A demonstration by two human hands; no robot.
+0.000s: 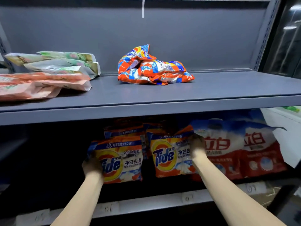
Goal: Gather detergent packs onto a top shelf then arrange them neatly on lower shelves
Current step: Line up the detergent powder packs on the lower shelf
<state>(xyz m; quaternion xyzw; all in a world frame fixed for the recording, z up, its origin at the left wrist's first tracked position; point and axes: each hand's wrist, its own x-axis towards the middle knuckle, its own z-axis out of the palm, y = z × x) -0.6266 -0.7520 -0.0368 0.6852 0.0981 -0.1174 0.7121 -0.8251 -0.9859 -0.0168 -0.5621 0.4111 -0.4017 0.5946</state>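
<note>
Head view, upper half: top shelf (162, 93) carrying a crumpled heap of small orange-and-blue detergent packs (154, 67) near its centre, flat pink and green packets (45, 75) stacked toward 9 o'clock.

Head view, lower half: lower shelf (146, 204) in shadow, two upright Tide packs side by side with more rows behind. Left Tide pack (120, 160) at about 7 o'clock, left hand (92, 165) laid on its left edge. Right Tide pack (171, 157) at about 5 o'clock, right hand (197, 144) at its right edge, against the red-and-white packs (236, 149) just beside. Both hands dark under the shelf; fingers apparently curled around each pack's side, but exact grip impossible to tell.

Handling, as judged: soft powder-filled pouches, moderately heavy, prone to slump and fold, film probably slick. Best taken low on the side seams or cradled under the base, not pinched at the thin top seal.
</note>
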